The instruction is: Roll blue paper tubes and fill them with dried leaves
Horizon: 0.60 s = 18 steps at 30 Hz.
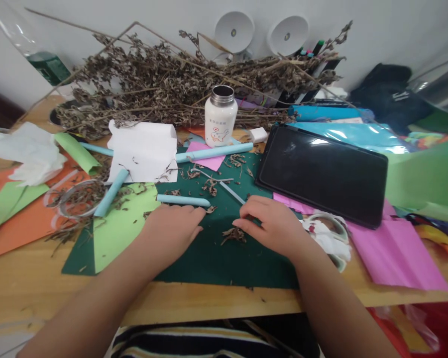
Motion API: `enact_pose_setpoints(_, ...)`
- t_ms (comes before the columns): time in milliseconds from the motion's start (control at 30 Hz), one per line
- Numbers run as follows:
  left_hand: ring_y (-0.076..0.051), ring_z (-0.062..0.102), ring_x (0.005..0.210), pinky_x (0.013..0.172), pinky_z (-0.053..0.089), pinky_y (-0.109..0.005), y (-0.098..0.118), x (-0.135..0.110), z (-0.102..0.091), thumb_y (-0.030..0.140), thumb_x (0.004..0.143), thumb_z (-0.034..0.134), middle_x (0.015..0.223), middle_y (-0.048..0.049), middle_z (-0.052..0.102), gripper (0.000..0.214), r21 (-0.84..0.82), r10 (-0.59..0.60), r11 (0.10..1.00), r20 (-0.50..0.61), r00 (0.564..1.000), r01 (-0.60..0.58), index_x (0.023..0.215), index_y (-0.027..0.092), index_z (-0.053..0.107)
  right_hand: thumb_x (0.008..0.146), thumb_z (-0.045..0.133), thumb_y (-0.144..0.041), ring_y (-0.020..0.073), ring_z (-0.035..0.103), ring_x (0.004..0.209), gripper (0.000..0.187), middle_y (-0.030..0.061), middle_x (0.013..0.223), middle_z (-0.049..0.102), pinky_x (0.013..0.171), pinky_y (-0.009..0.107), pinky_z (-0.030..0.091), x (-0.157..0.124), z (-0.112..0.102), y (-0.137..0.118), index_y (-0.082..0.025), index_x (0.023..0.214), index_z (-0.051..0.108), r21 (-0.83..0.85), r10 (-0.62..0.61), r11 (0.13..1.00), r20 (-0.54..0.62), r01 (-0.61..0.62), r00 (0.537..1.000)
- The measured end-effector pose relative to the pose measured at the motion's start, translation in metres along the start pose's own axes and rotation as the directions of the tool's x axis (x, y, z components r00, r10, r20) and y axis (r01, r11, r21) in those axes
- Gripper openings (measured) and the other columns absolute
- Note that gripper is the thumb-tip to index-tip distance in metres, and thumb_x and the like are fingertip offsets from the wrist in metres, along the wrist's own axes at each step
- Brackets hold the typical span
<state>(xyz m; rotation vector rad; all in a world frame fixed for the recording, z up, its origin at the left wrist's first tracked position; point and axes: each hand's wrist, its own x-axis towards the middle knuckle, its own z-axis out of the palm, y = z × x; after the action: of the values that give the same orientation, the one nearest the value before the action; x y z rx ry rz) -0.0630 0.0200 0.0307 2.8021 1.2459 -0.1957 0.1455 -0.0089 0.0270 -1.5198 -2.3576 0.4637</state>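
My left hand (pixel 173 228) is palm down over the green cutting mat (pixel 209 263), fingers curled under; whatever they hold, if anything, is hidden. Just beyond its knuckles lies a light blue paper tube (pixel 182 200), with a dry leaf scrap (pixel 211 210) by the fingertips. To the right, my right hand (pixel 271 223) has bent fingers, with a gap between thumb and forefinger. A narrow pale strip (pixel 231 192) runs up to its fingers; I cannot tell whether they touch it. A small pile of dried leaves (pixel 234 234) sits beside the thumb.
Dried plant stems (pixel 153 74) heap along the back behind a white open bottle (pixel 221 117). A black tablet (pixel 324 171) and a roll of white tape (pixel 330 238) lie right. White paper (pixel 144 151), more blue tubes (pixel 112 193) and orange paper (pixel 26 223) spread left.
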Motion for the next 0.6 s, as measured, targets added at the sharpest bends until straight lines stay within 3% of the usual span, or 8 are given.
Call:
enact_pose_setpoints(233, -0.025, 0.06, 0.065, 0.051, 0.039, -0.03, 0.005, 0.01, 0.01, 0.028, 0.081, 0.037, 0.078, -0.0067, 0.064, 0.026, -0.028, -0.141, 0.99, -0.051, 0.989, 0.14, 0.105, 0.022, 0.047, 0.081, 0.043, -0.031, 0.0144, 0.052, 0.071, 0.02, 0.0043, 0.073, 0.058, 0.063, 0.025, 0.039, 0.0, 0.004, 0.001, -0.017, 0.078, 0.057, 0.011, -0.067, 0.998, -0.164, 0.069, 0.984)
enact_pose_setpoints(433, -0.022, 0.056, 0.069, 0.058, 0.041, -0.031, 0.007, 0.015, 0.009, 0.024, 0.083, 0.034, 0.072, -0.0067, 0.059, 0.022, -0.058, 0.007, 0.998, -0.16, 0.987, -0.017, 0.08, 0.017, 0.054, 0.081, 0.044, -0.027, 0.015, 0.053, 0.075, 0.018, 0.0058, 0.078, 0.06, 0.069, 0.027, 0.041, 0.001, 0.001, 0.002, -0.016, 0.078, 0.058, -0.012, -0.1, 0.995, -0.27, 0.1, 0.958)
enact_pose_setpoints(533, -0.02, 0.054, 0.081, 0.07, 0.042, -0.032, 0.012, 0.011, 0.006, 0.018, 0.081, 0.037, 0.084, -0.0076, 0.058, 0.016, -0.253, 0.074, 0.957, -0.27, 0.96, -0.145, 0.078, 0.016, 0.053, 0.079, 0.046, -0.033, 0.0171, 0.053, 0.079, 0.021, 0.0068, 0.086, 0.06, 0.068, 0.029, 0.04, 0.003, -0.001, -0.007, -0.017, 0.089, 0.056, -0.068, -0.144, 0.989, -0.179, 0.134, 0.973)
enact_pose_setpoints(600, -0.016, 0.054, 0.076, 0.068, 0.043, -0.029, 0.016, 0.008, 0.006, 0.016, 0.079, 0.038, 0.079, -0.0047, 0.058, 0.014, -0.497, 0.027, 0.853, -0.263, 0.964, -0.16, 0.073, 0.017, 0.05, 0.078, 0.048, -0.037, 0.018, 0.053, 0.077, 0.025, 0.0064, 0.086, 0.06, 0.063, 0.028, 0.039, 0.006, -0.002, -0.016, -0.017, 0.093, 0.054, -0.108, -0.178, 0.979, -0.062, 0.17, 0.982)
